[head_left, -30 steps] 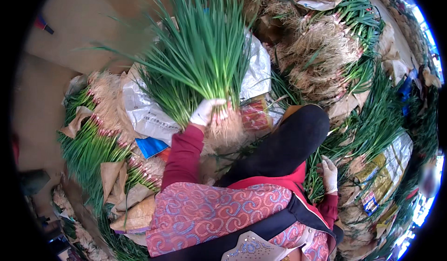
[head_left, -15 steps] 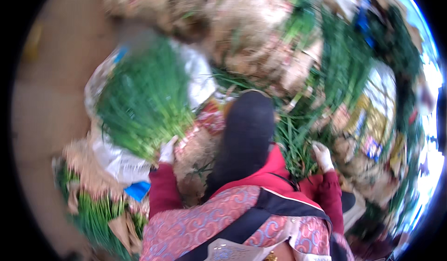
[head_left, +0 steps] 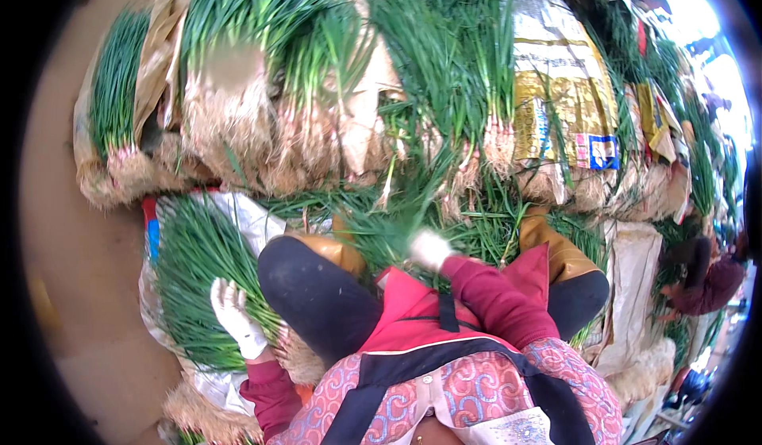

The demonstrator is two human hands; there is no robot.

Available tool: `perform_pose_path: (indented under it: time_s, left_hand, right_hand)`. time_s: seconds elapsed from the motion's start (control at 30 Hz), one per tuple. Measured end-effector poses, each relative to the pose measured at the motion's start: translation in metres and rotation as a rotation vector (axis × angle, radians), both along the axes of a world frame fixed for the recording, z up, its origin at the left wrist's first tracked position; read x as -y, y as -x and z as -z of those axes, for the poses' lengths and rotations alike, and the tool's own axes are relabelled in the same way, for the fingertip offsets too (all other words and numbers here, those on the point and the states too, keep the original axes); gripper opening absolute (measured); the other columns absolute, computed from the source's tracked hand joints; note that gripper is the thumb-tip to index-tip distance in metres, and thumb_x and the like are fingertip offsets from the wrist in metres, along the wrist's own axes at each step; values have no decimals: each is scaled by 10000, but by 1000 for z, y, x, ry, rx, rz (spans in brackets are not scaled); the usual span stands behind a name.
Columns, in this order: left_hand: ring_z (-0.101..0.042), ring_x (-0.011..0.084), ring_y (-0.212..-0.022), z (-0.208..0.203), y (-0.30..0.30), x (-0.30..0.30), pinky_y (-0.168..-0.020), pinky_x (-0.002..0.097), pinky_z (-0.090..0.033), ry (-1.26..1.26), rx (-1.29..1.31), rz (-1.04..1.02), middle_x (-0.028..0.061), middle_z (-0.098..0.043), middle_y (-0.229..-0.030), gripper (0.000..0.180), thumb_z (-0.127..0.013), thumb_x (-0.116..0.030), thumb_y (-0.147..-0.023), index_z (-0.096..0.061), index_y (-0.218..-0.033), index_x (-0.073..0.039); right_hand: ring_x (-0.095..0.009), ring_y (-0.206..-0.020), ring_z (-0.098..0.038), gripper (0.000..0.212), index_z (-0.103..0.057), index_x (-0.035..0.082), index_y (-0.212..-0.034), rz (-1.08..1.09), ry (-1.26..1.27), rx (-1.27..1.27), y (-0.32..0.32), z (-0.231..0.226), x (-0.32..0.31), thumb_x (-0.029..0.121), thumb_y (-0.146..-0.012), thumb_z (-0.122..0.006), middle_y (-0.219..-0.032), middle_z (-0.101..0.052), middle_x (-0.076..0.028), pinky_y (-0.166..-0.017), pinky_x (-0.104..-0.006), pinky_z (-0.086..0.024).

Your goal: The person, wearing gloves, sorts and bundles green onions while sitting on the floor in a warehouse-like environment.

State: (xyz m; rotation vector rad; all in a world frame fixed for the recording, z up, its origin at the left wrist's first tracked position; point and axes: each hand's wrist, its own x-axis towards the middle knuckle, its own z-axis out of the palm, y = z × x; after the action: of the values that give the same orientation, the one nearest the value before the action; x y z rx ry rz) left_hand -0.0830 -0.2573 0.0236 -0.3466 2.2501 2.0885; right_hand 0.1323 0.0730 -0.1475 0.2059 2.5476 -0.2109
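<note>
Floor (head_left: pixel 83 286): beyond my left hand (head_left: pixel 236 320).
Left hand: spread, empty, over onions (head_left: pixel 198 254), perhaps steadying.
Right hand (head_left: pixel 429 250): blurred; can't tell grip.

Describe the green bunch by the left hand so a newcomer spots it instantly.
Start at the person's dark bent left knee. Just left of it, a white plastic sheet carries a spread bunch of long green stalks. Unlike the bunches packed in the row above, it has the white-gloved left hand over its lower right part.
</note>
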Motion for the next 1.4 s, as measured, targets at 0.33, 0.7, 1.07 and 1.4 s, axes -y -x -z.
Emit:
perform_pose_path:
  time_s: [0.33, 0.7, 1.07, 1.4]
  left_hand:
    - [-612, 198, -868, -98, -81, -244, -809, 302, -496, -449, -166, 806, 117, -603, -996, 274, -570, -79, -834, -542, -1092, 13]
    - [-612, 158, -900, 20, -131, -270, -785, 262, -485, -405, 514, 970, 87, -613, -1051, 287, -572, -109, -850, -553, -1123, -18]
    - [-599, 164, -935, 13, -132, -272, -818, 270, -470, -471, 612, 1012, 95, -601, -1081, 309, -560, -118, -857, -537, -1147, -15]
    - [-604, 135, -878, 21, -138, -273, -774, 248, -476, -435, 634, 1042, 77, -616, -1065, 293, -551, -126, -863, -549, -1140, -30]
  right_hand:
    - [-295, -1120, -520, 458, -493, 33, -1244, 789, 598, -428, -29, -71, -28, 324, -890, -495, -1191, -559, -172, -960, -343, -395]
    - [-273, -957, -605, 859, -230, 52, -1384, 1602, 376, -738, 25, 8, -89, 250, -716, -733, -1169, -563, -180, -744, -362, -491]
    - [-186, -694, -585, 268, -557, 36, -1075, 1241, 349, -1051, 28, -76, -146, 133, -828, -585, -827, -631, -101, -662, -296, -459]
    - [-201, -788, -648, 377, -626, -6, -1030, 1173, 470, -450, -52, -88, -128, 323, -855, -564, -894, -670, -129, -737, -283, -487]
